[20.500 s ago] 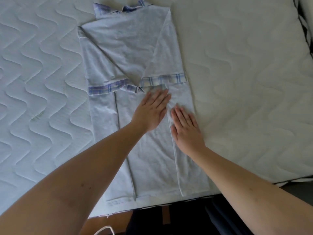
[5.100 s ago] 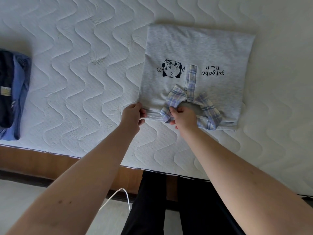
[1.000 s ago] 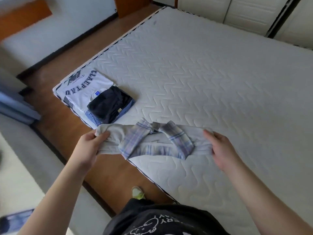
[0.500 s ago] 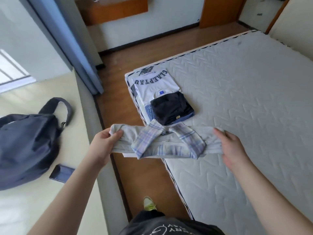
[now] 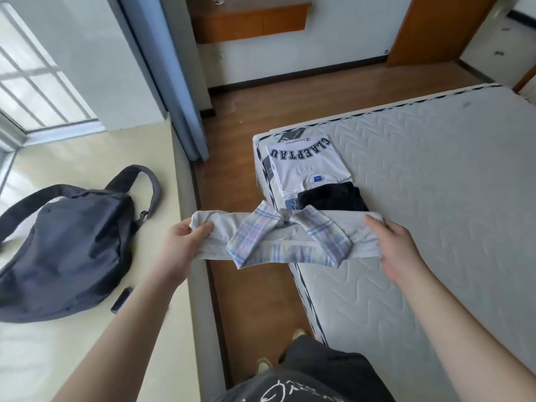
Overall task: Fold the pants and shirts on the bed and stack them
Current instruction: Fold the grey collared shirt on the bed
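Above the near corner of the bed (image 5: 435,198), the folded shirt (image 5: 278,239) hangs in the air, left hand (image 5: 185,245) gripping one end and right hand (image 5: 397,248) holding the other. Just beyond it on the bed lies the stack (image 5: 316,175) of folded clothes.

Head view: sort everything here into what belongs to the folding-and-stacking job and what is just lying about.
Part of the job:
folded grey shirt with plaid collar, held by left hand and right hand
white lettered shirt
dark folded garment
mattress

Lying about:
dark backpack
small black object beside it
blue curtain
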Tool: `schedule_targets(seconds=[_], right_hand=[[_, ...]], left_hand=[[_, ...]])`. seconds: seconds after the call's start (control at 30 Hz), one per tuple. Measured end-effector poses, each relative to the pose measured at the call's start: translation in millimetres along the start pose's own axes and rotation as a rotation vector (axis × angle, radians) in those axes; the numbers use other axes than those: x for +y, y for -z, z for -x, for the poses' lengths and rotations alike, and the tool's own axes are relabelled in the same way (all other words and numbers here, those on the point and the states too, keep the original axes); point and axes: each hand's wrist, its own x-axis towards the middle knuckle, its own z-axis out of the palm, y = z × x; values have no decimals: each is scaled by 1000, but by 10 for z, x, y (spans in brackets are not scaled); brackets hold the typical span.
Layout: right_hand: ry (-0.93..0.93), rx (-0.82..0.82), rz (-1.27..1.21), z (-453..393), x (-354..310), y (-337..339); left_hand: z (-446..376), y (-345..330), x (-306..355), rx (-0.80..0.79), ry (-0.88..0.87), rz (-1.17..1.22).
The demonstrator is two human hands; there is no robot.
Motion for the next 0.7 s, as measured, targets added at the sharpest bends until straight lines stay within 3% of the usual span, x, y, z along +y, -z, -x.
schedule_targets(seconds=[0.37, 0.7], right_hand=[[-63, -93, 45, -1472, -124, -727], [-109, -63, 28, -2748, -608, -1168]], left_hand=[[-1198, 63, 224, 88, 60, -8], [-2301, -180, 670, 120, 98, 13]])
